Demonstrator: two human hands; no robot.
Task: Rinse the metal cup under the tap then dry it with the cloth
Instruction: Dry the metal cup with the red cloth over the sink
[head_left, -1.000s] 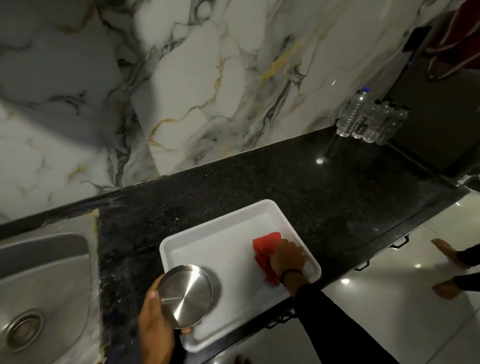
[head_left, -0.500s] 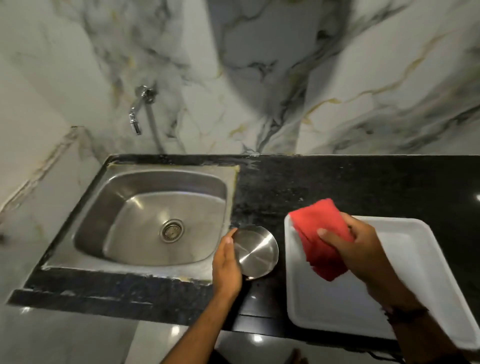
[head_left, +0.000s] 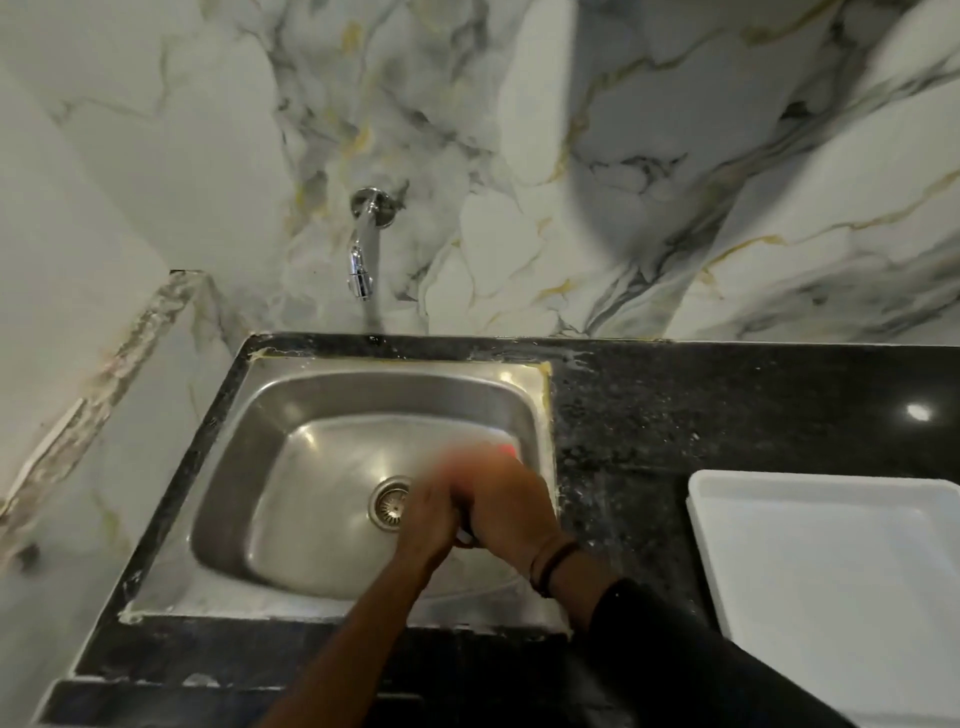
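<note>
Both of my hands are pressed together over the steel sink (head_left: 332, 395), just right of its drain (head_left: 388, 503), and they are blurred by motion. My left hand (head_left: 428, 522) is closed around the metal cup (head_left: 464, 539), of which only a small shiny edge shows between the hands. My right hand (head_left: 506, 506) grips the red cloth (head_left: 508, 450), seen as a red smear above the knuckles. The chrome tap (head_left: 362, 254) juts from the marble wall above the sink's back edge, well behind the hands. No water stream shows.
A white tray (head_left: 831, 551) lies on the black granite counter (head_left: 649, 415) to the right of the sink. Marble walls close off the back and the left side. The counter's front edge runs below my forearms.
Both hands moved left from the counter and tray to over the sink basin, bringing the cup and the red cloth together. The view shifted further left and centred on the sink.
</note>
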